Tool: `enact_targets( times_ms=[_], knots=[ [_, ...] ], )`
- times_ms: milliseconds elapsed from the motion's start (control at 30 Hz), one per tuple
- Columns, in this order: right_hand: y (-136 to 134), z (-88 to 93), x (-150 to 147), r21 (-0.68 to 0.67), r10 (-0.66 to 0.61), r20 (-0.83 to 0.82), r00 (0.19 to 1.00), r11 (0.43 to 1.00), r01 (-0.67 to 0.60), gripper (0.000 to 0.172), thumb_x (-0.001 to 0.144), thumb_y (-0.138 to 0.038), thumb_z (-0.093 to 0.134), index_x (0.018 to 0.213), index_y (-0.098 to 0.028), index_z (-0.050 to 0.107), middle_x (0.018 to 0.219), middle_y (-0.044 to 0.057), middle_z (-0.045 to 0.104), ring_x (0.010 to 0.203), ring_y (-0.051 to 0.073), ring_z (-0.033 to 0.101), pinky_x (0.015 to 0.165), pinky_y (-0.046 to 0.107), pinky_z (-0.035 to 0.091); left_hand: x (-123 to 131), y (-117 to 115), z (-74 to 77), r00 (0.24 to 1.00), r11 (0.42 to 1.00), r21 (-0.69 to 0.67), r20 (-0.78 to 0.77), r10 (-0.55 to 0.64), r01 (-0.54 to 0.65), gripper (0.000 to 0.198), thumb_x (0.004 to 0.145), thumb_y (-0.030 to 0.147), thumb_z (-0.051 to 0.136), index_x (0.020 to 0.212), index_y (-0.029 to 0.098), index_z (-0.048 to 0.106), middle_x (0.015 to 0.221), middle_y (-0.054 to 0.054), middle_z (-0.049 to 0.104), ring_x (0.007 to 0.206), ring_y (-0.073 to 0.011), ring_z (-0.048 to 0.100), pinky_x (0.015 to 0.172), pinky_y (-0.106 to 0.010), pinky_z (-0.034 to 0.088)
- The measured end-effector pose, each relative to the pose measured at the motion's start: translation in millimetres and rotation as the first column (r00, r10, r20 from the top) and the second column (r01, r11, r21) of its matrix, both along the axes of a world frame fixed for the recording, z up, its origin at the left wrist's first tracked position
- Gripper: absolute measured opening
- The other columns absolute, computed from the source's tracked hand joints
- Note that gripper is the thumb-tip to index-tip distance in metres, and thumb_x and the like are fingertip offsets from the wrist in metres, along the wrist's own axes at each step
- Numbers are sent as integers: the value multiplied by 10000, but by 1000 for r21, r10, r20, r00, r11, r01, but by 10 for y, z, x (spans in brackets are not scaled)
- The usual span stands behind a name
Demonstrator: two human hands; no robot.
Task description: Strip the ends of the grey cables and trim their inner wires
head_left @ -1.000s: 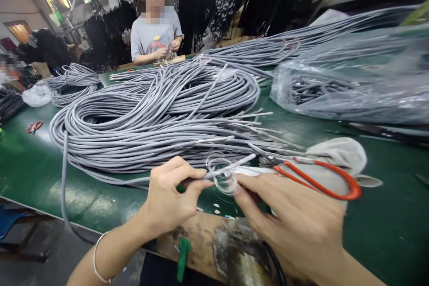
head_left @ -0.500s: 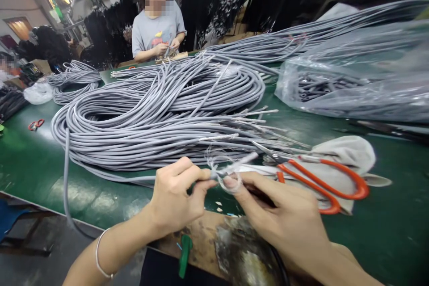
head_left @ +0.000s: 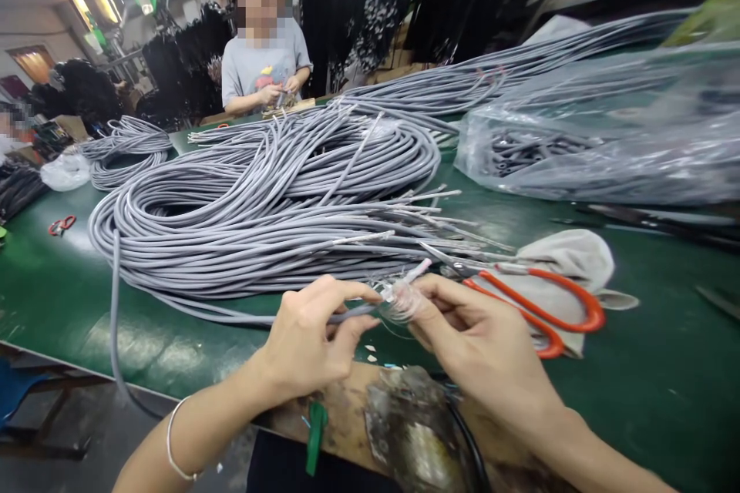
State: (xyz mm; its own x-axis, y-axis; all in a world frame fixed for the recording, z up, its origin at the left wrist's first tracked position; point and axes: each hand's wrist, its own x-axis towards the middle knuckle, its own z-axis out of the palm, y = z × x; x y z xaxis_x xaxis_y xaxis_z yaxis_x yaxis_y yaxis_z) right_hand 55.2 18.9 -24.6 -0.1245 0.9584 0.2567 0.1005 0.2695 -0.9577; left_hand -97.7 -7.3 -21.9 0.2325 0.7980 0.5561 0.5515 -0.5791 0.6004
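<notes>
Workshop: green table [head_left: 647, 400], large cable pile [head_left: 231, 246] taken as landmark. Co-worker [head_left: 248, 69] stands beyond the pile, hands together. Clear plastic bag [head_left: 578, 179] lies past the pile's right end.

One grey cable [head_left: 359, 311] is held at the pile's near edge, toward its right, pale tip [head_left: 418, 270] projecting. Left hand [head_left: 315, 331]: thumb and index finger pinch this cable short of its tip, probably to steady it; firmness cannot be told. Right hand [head_left: 486, 335]: thumb and fingertips close on thin clear strands [head_left: 398, 314], presumably to keep the loops gathered; whether these circle the cable or sit beside it is unclear.

Orange-handled scissors [head_left: 593, 316], right of the pile, rest on pale cloth [head_left: 595, 253], likely for easy reach. Wooden board [head_left: 344, 408] sits on the pile's near side, below both hands.
</notes>
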Motion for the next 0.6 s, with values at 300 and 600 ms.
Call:
enact_targets(
  times_ms=[300,600],
  knots=[
    [114,44,84,-241,-96,-282,955,970,27,483,576,-558,742,496,-191,440,418,-90,274,345,30,223,311,188,159,-27,-15,25,914,982,-171,-379,-143,82,250,806,81,438,863,215,641,718,4,374,569,-118,386,482,-229,272],
    [191,48,109,-145,-47,-458,888,989,-22,477,506,-486,814,659,-205,460,565,-69,512,348,8,262,315,167,191,-101,35,60,914,864,-428,397,-84,265,351,847,325,511,641,206,254,578,74,322,405,-50,422,392,-170,297]
  ],
)
